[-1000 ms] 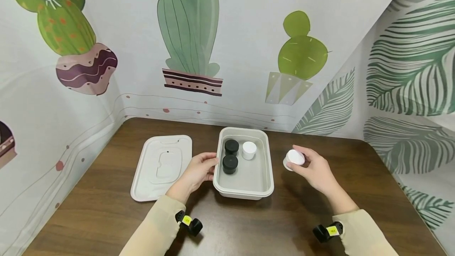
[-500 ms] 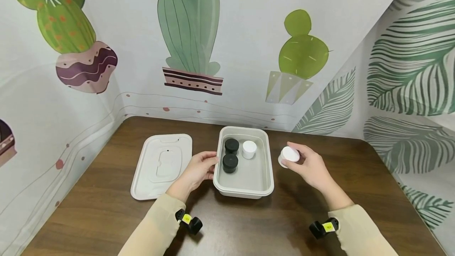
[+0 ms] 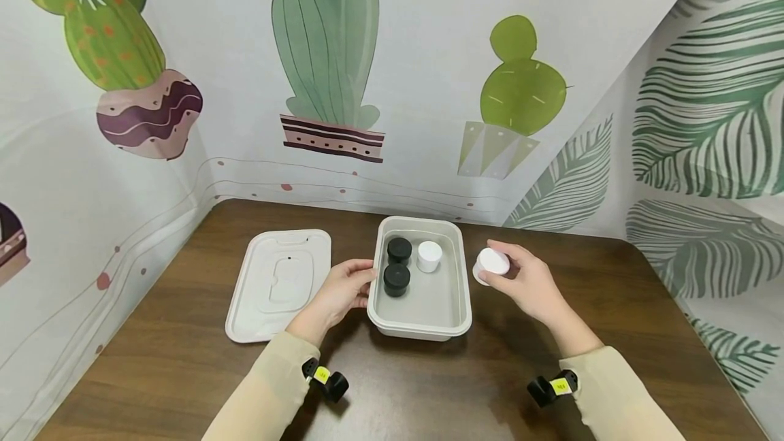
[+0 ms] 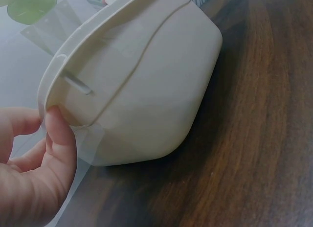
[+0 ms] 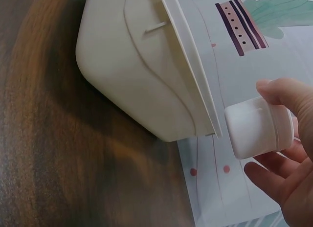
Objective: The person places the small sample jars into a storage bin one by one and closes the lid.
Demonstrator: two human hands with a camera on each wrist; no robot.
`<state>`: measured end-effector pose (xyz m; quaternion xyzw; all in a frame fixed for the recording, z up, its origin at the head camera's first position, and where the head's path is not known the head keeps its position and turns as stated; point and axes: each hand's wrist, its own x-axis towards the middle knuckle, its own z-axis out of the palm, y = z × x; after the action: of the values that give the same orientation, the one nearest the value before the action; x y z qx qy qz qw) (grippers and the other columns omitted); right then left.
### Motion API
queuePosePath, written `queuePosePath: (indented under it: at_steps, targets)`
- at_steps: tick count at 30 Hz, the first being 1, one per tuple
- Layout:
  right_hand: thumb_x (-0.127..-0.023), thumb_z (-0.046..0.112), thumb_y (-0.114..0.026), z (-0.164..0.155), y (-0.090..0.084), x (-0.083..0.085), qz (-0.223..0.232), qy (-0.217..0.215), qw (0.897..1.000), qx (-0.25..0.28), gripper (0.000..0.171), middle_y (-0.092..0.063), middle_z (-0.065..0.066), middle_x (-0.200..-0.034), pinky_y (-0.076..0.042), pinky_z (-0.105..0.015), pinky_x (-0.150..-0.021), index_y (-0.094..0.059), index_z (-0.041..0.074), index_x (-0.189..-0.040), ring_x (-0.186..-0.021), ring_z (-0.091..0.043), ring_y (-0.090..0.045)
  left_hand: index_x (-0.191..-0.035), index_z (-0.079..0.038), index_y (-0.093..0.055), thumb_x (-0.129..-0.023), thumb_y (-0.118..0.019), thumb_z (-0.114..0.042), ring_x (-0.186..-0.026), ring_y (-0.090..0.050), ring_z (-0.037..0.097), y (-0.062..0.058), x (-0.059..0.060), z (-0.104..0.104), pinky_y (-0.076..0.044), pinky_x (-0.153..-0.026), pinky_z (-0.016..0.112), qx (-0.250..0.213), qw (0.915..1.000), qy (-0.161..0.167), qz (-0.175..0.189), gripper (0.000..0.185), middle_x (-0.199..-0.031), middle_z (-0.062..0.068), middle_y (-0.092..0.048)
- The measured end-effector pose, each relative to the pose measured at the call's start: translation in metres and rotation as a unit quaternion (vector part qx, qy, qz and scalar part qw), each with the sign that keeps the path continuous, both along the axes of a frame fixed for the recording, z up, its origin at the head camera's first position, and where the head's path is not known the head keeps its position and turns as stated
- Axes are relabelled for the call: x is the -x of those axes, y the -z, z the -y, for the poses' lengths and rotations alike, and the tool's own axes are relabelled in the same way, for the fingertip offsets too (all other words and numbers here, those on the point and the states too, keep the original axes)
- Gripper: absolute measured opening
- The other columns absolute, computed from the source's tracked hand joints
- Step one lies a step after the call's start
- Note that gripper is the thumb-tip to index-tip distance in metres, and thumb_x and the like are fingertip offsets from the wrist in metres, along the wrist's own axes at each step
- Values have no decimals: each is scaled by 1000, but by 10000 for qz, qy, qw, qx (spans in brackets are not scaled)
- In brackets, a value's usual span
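White jar (image 3: 493,263) is in the right hand (image 3: 525,284), fingers (image 5: 281,93) curled round it w/ thumb under, held in the air just beside the right rim of the tray (image 3: 463,305), lid end tipped toward the tray. Not touching the bench (image 3: 184,359). Right wrist view: jar (image 5: 258,127) sits close to the tray's outer rim (image 5: 186,65), slight gap.

Left hand (image 3: 346,288) is on the tray's left rim, fingers grasping the lip; left wrist view shows a fingertip (image 4: 57,124) pressed under the rim (image 4: 73,56).

Inside tray: 2 black jars (image 3: 399,250) (image 3: 396,280) along the left side, one behind the other, and another white jar (image 3: 429,256) beside the rear black one. All upright, near end of tray bare.

Tray's lid (image 3: 278,284) lies flat on the bench left of the tray, apart from it. Cactus + leaf print backdrop (image 3: 331,53) behind.
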<state>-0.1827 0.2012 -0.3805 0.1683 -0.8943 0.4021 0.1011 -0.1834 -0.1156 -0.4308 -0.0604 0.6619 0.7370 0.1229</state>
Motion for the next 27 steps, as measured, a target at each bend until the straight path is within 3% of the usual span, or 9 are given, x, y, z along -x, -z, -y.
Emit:
queuePosePath:
  at_steps: [9,27]
  targets:
    - [-76,15,-79,3,3,3,-55,-22,10000,-34,55,-64,-17,-110,-49,-16,-70,-58,1,-125,-83,-9,-60,-121,4,-54,-91,-57,-9,-63,-57,11,0,0,0,-49,-53,23,2,10000,40,22,33,-85,4,-60]
    - [-77,14,-79,20,1,6,278,-251,9983,443,57,-63,-18,-116,-51,-15,-75,-56,0,-127,-89,-18,-63,-122,4,-52,-91,-56,-9,-63,-57,11,-2,-2,0,-49,-54,24,2,10000,54,1,34,-84,2,-60]
